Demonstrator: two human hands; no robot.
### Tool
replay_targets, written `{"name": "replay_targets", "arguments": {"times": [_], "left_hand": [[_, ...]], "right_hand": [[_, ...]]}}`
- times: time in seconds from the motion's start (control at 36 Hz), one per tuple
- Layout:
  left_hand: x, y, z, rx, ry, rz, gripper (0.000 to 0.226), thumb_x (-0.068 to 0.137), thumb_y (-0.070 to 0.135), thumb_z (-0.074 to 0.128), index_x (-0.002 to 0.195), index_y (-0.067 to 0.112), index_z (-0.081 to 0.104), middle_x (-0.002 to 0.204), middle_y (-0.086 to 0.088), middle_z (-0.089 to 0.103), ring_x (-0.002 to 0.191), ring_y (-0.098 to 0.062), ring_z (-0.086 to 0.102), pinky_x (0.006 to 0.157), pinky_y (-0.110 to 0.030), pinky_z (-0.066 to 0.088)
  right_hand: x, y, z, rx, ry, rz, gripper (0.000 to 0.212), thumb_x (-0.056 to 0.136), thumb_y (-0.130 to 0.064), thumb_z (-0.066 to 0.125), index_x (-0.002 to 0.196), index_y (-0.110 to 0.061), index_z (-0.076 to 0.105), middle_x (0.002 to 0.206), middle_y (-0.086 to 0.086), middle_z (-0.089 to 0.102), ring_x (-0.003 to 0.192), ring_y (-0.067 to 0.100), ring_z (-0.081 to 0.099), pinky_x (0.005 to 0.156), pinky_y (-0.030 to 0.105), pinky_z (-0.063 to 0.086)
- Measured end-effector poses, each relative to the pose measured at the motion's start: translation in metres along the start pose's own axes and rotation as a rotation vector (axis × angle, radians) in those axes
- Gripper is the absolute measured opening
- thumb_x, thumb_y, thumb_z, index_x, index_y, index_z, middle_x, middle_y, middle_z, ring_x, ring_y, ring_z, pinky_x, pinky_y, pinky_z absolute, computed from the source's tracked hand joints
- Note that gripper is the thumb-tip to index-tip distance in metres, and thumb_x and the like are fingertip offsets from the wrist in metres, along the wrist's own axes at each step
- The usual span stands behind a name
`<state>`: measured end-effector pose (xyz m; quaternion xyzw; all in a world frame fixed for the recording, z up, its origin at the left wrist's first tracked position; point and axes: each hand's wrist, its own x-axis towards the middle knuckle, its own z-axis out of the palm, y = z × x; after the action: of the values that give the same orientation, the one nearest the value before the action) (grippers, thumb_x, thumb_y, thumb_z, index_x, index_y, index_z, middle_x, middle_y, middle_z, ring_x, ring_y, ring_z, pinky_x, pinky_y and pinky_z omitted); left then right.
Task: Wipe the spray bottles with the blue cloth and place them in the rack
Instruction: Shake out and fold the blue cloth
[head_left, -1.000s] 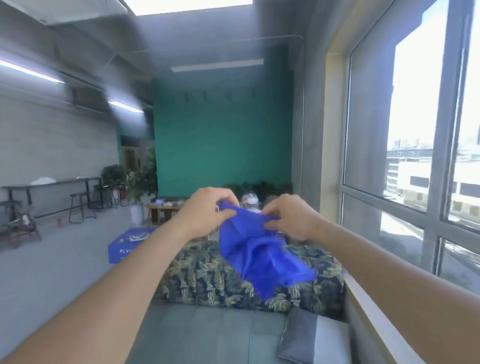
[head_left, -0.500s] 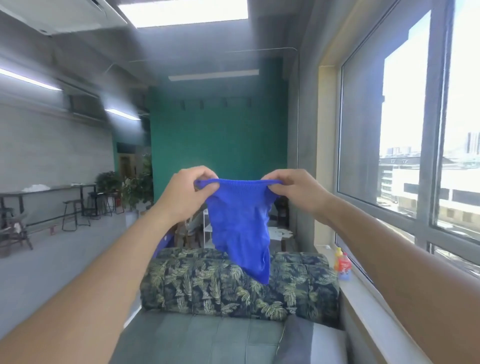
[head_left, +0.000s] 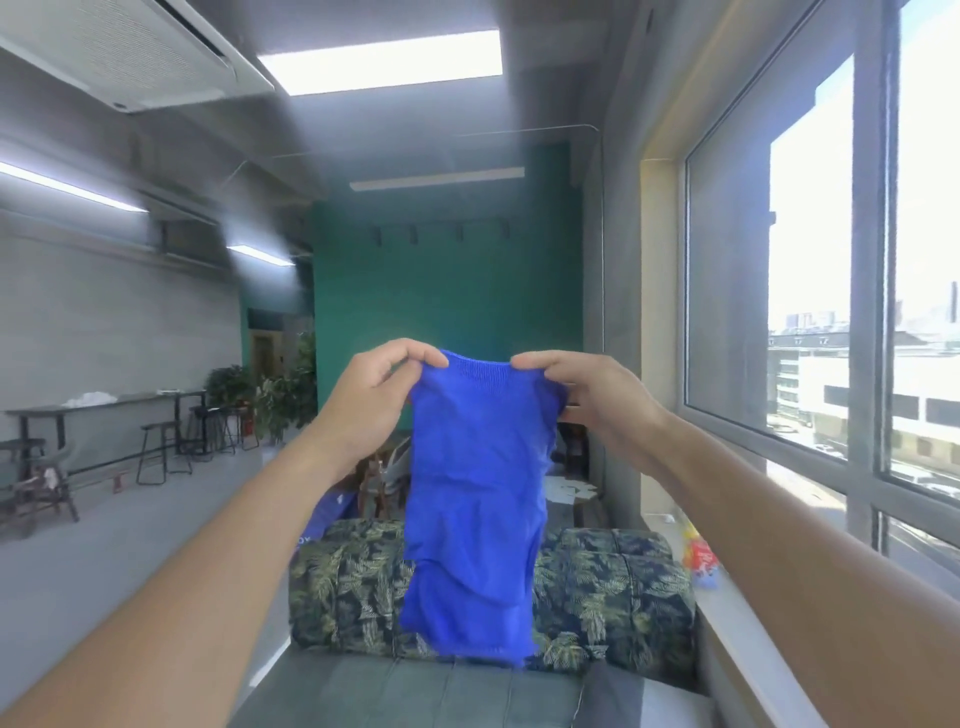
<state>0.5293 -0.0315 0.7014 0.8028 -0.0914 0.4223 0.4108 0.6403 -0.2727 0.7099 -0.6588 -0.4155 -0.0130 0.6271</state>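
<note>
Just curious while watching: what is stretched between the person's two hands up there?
In the head view, the top edge of the blue cloth spans between the left hand and right hand; each pinches a corner, and the rest hangs down.

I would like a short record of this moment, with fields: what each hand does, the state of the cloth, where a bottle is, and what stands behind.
left hand: left hand pinches one top corner of the blue cloth
right hand: right hand pinches the other top corner
cloth state: held up, spread between both hands, hanging down freely
bottle: one colourful bottle on the window sill, blurred, untouched
rack: not in view
behind: leaf-patterned sofa, green wall
</note>
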Motion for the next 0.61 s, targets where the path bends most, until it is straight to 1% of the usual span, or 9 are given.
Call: {"name": "replay_targets", "arguments": {"times": [0.06,0.14,0.19,0.25,0.33,0.39,0.47,0.56,0.61], "left_hand": [[-0.004,0.004,0.001,-0.063,-0.019,-0.010,0.026,0.107,0.009,0.062,0.119,0.029,0.074,0.114,0.007,0.078,0.099,-0.021,0.074,0.097,-0.038,0.056],[-0.012,0.004,0.006,-0.286,-0.076,-0.024,0.073,0.095,-0.002,0.077,0.150,0.037,0.050,0.139,0.002,0.069,0.115,-0.022,0.077,0.097,-0.044,0.064],[-0.017,-0.002,0.013,-0.369,-0.078,-0.070,0.102,0.086,-0.001,0.083,0.162,0.042,0.031,0.147,0.006,0.063,0.119,-0.021,0.075,0.092,-0.041,0.065],[-0.026,-0.010,0.024,-0.384,-0.106,-0.139,0.116,0.079,0.008,0.087,0.168,0.039,0.020,0.149,0.004,0.065,0.122,-0.021,0.074,0.092,-0.038,0.064],[-0.042,-0.020,0.046,-0.413,-0.173,-0.219,0.113,0.086,0.012,0.084,0.169,0.038,0.013,0.136,-0.004,0.075,0.124,-0.023,0.073,0.099,-0.041,0.061],[-0.051,-0.023,0.059,-0.450,-0.192,-0.253,0.108,0.095,0.003,0.076,0.169,0.039,0.007,0.130,-0.005,0.078,0.124,-0.022,0.074,0.098,-0.035,0.060],[-0.059,-0.026,0.072,-0.500,-0.178,-0.285,0.106,0.101,0.001,0.069,0.171,0.038,-0.003,0.127,-0.002,0.079,0.123,-0.018,0.074,0.095,-0.029,0.059],[-0.061,-0.025,0.079,-0.516,-0.189,-0.255,0.111,0.093,0.017,0.077,0.169,0.047,0.002,0.129,-0.005,0.078,0.124,-0.023,0.074,0.107,-0.042,0.055],[-0.061,-0.021,0.083,-0.528,-0.202,-0.223,0.103,0.092,0.020,0.077,0.167,0.050,0.013,0.132,-0.006,0.077,0.123,-0.025,0.074,0.104,-0.038,0.058]], "right_hand": [[0.001,0.000,0.004,0.007,-0.002,-0.035,0.035,0.097,-0.002,0.058,0.116,-0.023,0.079,0.119,-0.014,0.075,0.105,0.011,0.067,0.091,0.031,0.056],[0.003,0.001,0.010,0.061,0.023,-0.118,0.043,0.093,0.011,0.062,0.118,-0.021,0.076,0.113,-0.016,0.076,0.102,0.008,0.071,0.081,0.023,0.057],[0.005,-0.001,0.012,0.107,0.035,-0.135,0.048,0.092,0.017,0.058,0.120,-0.019,0.074,0.112,-0.013,0.077,0.103,0.010,0.072,0.082,0.022,0.057],[0.007,-0.004,0.012,0.128,0.042,-0.135,0.051,0.092,0.018,0.055,0.122,-0.019,0.073,0.115,-0.004,0.077,0.105,0.016,0.073,0.087,0.027,0.059],[0.008,-0.005,0.011,0.117,0.067,-0.110,0.052,0.094,0.015,0.053,0.124,-0.023,0.073,0.116,0.004,0.077,0.105,0.023,0.074,0.093,0.034,0.059],[0.008,-0.004,0.010,0.138,0.087,-0.074,0.052,0.095,0.013,0.052,0.127,-0.023,0.071,0.113,0.006,0.077,0.097,0.020,0.074,0.089,0.031,0.060],[0.010,0.000,0.006,0.164,0.155,-0.031,0.053,0.096,0.010,0.053,0.132,-0.024,0.069,0.115,0.009,0.076,0.092,0.020,0.071,0.091,0.036,0.059],[0.010,0.003,0.000,0.150,0.249,0.000,0.050,0.096,0.008,0.055,0.132,-0.024,0.070,0.116,0.007,0.075,0.085,0.016,0.070,0.077,0.026,0.061],[0.009,0.005,-0.004,0.129,0.274,0.005,0.049,0.097,0.006,0.055,0.132,-0.025,0.071,0.118,0.005,0.074,0.086,0.015,0.071,0.074,0.024,0.061]]}}
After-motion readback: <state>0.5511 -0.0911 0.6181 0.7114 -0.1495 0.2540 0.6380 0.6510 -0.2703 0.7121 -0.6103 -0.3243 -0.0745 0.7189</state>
